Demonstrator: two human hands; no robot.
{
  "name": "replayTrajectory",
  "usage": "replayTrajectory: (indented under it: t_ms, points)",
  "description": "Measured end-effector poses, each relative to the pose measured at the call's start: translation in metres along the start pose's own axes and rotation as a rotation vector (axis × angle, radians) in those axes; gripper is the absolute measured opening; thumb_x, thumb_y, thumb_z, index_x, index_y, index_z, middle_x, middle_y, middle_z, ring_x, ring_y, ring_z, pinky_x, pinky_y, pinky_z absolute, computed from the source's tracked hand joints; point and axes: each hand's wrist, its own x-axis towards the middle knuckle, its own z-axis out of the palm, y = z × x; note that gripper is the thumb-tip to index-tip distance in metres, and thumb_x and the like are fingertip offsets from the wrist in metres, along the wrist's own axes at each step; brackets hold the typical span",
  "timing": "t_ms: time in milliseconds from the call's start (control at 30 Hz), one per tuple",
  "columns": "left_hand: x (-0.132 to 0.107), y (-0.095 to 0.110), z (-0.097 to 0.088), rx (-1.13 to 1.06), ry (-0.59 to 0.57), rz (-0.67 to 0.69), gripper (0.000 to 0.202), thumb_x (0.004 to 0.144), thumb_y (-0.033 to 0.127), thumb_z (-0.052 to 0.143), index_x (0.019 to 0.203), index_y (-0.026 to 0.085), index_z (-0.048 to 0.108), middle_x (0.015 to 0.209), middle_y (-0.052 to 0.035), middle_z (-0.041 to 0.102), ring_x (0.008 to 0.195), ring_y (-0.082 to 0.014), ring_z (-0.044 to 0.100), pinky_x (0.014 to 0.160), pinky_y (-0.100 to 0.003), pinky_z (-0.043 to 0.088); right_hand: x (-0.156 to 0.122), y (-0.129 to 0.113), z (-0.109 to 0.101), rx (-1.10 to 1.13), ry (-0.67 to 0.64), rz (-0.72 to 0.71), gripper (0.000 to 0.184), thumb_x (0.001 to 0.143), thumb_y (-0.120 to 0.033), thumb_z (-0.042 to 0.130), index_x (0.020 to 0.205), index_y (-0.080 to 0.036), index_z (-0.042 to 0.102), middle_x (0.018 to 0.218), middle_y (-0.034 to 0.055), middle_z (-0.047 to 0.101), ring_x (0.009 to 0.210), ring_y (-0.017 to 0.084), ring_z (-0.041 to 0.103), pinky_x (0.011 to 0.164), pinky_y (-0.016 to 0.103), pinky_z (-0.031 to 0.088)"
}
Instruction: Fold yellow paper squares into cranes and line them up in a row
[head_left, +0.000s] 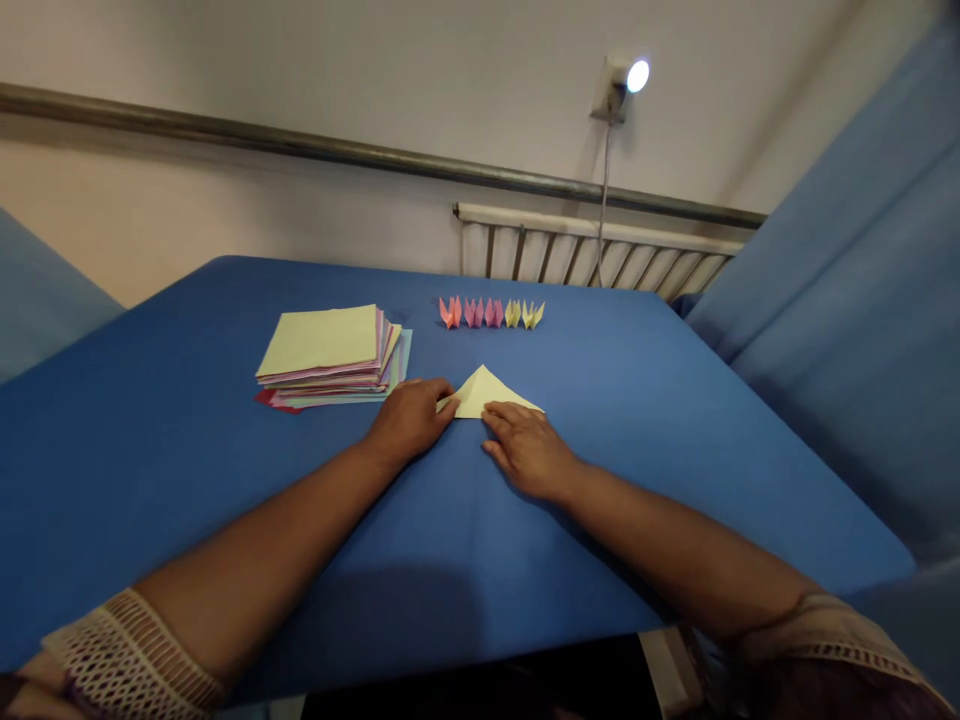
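Observation:
A pale yellow sheet of origami paper [474, 398], folded into a triangle, lies on the blue-covered table with its peak pointing away from me. At its left corner my left hand [415, 415] is closed, the thumb on the paper and the fingers curled over the corner, which is partly hidden. On the triangle's right side lies my right hand [531, 448], fingers stretched out flat along the folded bottom edge and thumb apart from them. Just left of my left hand sits a stack of coloured paper [322, 342] with yellow on top.
Beyond the triangle stands a row of several small folded paper cranes [493, 313] in orange, pink and yellow. The blue table cover [615, 400] reaches a wall with a metal rail [330, 150]. A lit plug [636, 78] trails a cable. Blue curtains [847, 210] hang at the right.

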Motion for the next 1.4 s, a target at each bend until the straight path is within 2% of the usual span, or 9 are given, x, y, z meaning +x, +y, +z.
replayTrajectory:
  t_ms: [133,233,300,467,733,867,967,1167,1400]
  points:
    - [-0.008,0.016,0.007,0.044,0.145,0.061,0.048,0.087,0.028,0.052,0.131,0.01,0.054,0.136,-0.0175,0.057,0.133,-0.0325,0.046,0.11,-0.047,0.036,-0.001,0.008,0.001,0.027,0.005,0.05,0.048,0.099,-0.039,0.043,0.143,-0.021,0.047,0.148,0.0086,0.046,0.135,0.025,0.039,0.112,0.044,0.029]
    - [-0.024,0.039,0.02,-0.074,0.033,0.238,0.059,0.095,0.035,0.042,0.148,0.01,0.033,0.154,-0.0166,0.038,0.146,-0.0272,0.03,0.118,-0.046,0.028,0.001,0.008,0.001,0.023,-0.015,0.052,0.047,0.097,-0.037,0.044,0.142,-0.023,0.048,0.145,0.0097,0.048,0.132,0.026,0.04,0.107,0.044,0.033]
    - [-0.035,0.05,0.026,-0.128,-0.103,0.31,0.066,0.097,0.047,0.036,0.151,0.01,0.024,0.158,-0.0184,0.031,0.147,-0.026,0.027,0.119,-0.045,0.027,0.002,0.006,0.0,0.023,-0.039,0.052,0.047,0.097,-0.036,0.044,0.142,-0.024,0.048,0.141,0.0103,0.051,0.13,0.026,0.041,0.104,0.044,0.034]
    - [-0.05,0.051,0.021,-0.028,-0.261,0.238,0.091,0.091,0.069,0.034,0.151,0.002,0.022,0.159,-0.026,0.022,0.149,-0.035,0.016,0.12,-0.05,0.02,0.001,0.003,-0.002,0.015,-0.044,0.073,0.049,0.098,-0.038,0.042,0.145,-0.025,0.044,0.15,0.008,0.045,0.135,0.027,0.038,0.107,0.046,0.031]
    - [-0.059,0.032,-0.002,0.212,-0.343,0.099,0.106,0.082,0.082,0.032,0.147,-0.002,0.034,0.155,-0.0296,0.029,0.145,-0.0411,0.026,0.116,-0.05,0.026,-0.003,0.005,-0.001,0.0,-0.045,0.105,0.05,0.098,-0.044,0.04,0.145,-0.028,0.044,0.155,0.0059,0.039,0.139,0.028,0.034,0.108,0.051,0.028]
    - [-0.05,0.026,-0.002,0.296,-0.209,-0.02,0.106,0.082,0.08,0.035,0.143,-0.007,0.038,0.151,-0.0327,0.034,0.143,-0.044,0.029,0.117,-0.053,0.021,-0.002,0.003,0.001,0.013,-0.02,0.117,0.049,0.097,-0.042,0.041,0.144,-0.027,0.045,0.155,0.0065,0.039,0.138,0.029,0.034,0.107,0.052,0.028]
    - [-0.034,0.039,0.007,0.198,-0.037,0.081,0.092,0.09,0.069,0.034,0.15,-0.001,0.028,0.159,-0.0243,0.022,0.15,-0.0363,0.014,0.121,-0.05,0.012,-0.001,0.002,0.002,0.036,-0.004,0.116,0.049,0.094,-0.037,0.044,0.142,-0.028,0.046,0.153,0.0066,0.042,0.136,0.028,0.035,0.104,0.051,0.03]
    - [0.007,0.069,0.029,-0.171,-0.234,0.192,0.078,0.098,0.058,0.017,0.15,0.001,0.027,0.158,-0.0213,0.027,0.149,-0.025,0.021,0.121,-0.039,0.021,0.0,0.003,0.002,0.079,0.037,0.091,0.056,0.09,-0.031,0.049,0.144,-0.02,0.044,0.147,0.0121,0.047,0.132,0.027,0.039,0.105,0.046,0.03]
    - [0.01,0.036,0.032,-0.018,-0.28,0.116,0.082,0.095,0.063,0.018,0.152,0.004,0.026,0.16,-0.0204,0.022,0.15,-0.0316,0.013,0.12,-0.049,0.018,0.0,-0.001,-0.005,0.088,-0.017,0.119,0.048,0.096,-0.038,0.043,0.142,-0.028,0.047,0.153,0.0066,0.041,0.136,0.027,0.036,0.106,0.05,0.03]
